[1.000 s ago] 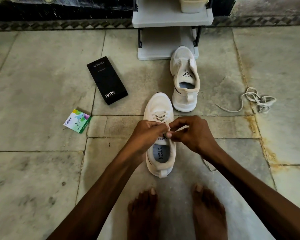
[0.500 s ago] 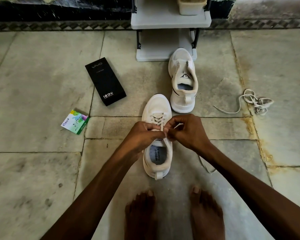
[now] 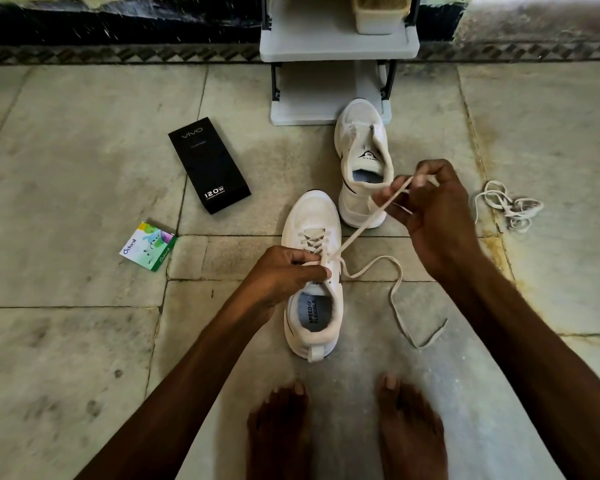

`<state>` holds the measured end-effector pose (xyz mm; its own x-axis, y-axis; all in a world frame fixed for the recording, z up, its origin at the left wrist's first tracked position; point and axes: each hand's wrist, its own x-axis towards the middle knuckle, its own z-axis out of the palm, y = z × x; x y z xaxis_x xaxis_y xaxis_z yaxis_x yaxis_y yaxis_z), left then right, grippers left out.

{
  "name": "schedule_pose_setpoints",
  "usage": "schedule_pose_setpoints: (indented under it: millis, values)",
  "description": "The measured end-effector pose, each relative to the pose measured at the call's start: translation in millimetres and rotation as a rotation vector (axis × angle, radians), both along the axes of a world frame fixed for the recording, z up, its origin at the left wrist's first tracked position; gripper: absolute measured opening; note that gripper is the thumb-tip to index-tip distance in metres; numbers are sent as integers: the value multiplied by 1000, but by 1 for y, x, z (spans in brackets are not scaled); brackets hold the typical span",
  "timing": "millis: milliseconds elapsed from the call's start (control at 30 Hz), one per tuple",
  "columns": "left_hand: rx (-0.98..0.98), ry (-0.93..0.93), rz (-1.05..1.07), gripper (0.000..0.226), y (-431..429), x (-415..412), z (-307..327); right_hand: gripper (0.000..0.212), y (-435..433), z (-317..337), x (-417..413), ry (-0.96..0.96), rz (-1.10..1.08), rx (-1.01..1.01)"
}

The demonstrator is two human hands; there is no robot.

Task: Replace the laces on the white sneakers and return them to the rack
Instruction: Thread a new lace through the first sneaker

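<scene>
The right hand [image 3: 437, 216] pinches the lace [image 3: 357, 230] in curled fingers, raised clear of the near sneaker [image 3: 312, 216]. From this grip the lace runs taut, down and left, to the top eyelets. There the left hand [image 3: 284, 271], the nearer one, pinches the upper. The sneaker's long axis points toward the rack [image 3: 336, 46].

sneakers [image 3: 311, 271] white | lace [image 3: 368, 223] cream | box [image 3: 209, 165] black | packet [image 3: 148, 246] green-white | rack [image 3: 336, 43] grey

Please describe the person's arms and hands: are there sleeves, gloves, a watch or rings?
The left hand and the right hand are bare: no gloves, no ring that shows. Both forearms are bare too; no sleeve, watch or bracelet is in view.
</scene>
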<state>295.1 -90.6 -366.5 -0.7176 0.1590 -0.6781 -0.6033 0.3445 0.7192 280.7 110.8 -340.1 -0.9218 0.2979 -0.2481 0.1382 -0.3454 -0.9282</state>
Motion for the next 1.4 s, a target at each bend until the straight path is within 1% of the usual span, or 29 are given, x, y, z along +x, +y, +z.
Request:
schedule_pose_setpoints:
  millis: [33, 67, 100, 133, 167, 200, 233, 267, 300, 333, 367, 433, 533, 600, 667, 733, 800, 900, 1033, 1100, 1167, 1267, 1333, 1367, 1400]
  values:
    - [-7, 7, -2, 14, 0, -1, 0, 26, 0, 4, -3, -50, -9, -129]
    - [-20, 25, -10, 15, -1, -1, 0, 27, -2, 4, -3, -117, 32, -100]
    - [-38, 58, -19, 17, -2, -1, 0, 27, -7, 2, -1, -184, 136, 105]
    - [-58, 109, -36, 21, -3, -2, 0, 25, -12, -6, 3, -220, 317, 437]
    - [-88, 179, -65, 26, -6, -2, 1, 21, -18, -13, 10, -217, 532, 782]
    - [-133, 257, -114, 34, -8, -3, 2, 21, -23, -21, 16, -190, 708, 1054]
    - [-190, 333, -178, 42, -11, -3, 4, 26, -26, -27, 22, -162, 826, 1211]
    - [-252, 403, -244, 50, -12, -4, 4, 31, -28, -29, 26, -127, 878, 1271]
    - [-312, 461, -297, 57, -14, -5, 4, 32, -28, -30, 26, -92, 872, 1256]
    - [-356, 508, -333, 62, -14, -6, 4, 31, -27, -28, 25, -65, 844, 1185]
    - [-384, 540, -353, 64, -15, -7, 2, 29, -24, -24, 23, -66, 794, 1053]
    - [-422, 567, -382, 63, -16, -7, -3, 27, -18, -13, 17, -85, 670, 741]
    - [-433, 576, -395, 62, -17, -6, -9, 23, -16, 15, 14, 5, 501, 265]
    - [-391, 580, -371, 62, -18, -4, -10, 31, -15, 40, 13, 61, 399, -99]
    - [-378, 583, -356, 60, -17, -2, -11, 35, -10, 66, 13, 128, 353, -378]
    - [-391, 586, -348, 60, -16, -2, -12, 32, -7, 87, 13, 203, 351, -591]
    - [-398, 585, -340, 61, -14, -1, -11, 30, -7, 100, 14, 234, 346, -695]
    - [-377, 570, -323, 61, -14, 0, -12, 28, -13, 104, 18, 211, 347, -802]
    - [-375, 554, -268, 65, -12, 1, -15, 26, -25, 96, 25, 104, 305, -947]
    - [-420, 543, -228, 67, -11, 3, -18, 23, -30, 96, 28, 39, 228, -1018]
    - [-458, 544, -192, 60, -9, 5, -20, 25, -32, 97, 31, -22, 137, -1053]
    - [-486, 555, -157, 45, -9, 8, -20, 26, -33, 99, 35, -42, 68, -1105]
    - [-484, 554, -138, 39, -9, 10, -19, 27, -27, 96, 33, -58, 98, -1102]
    - [-477, 556, -132, 37, -9, 11, -18, 26, -23, 93, 31, -95, 141, -1027]
    - [-470, 559, -126, 36, -8, 12, -16, 25, -20, 88, 30, -162, 187, -884]
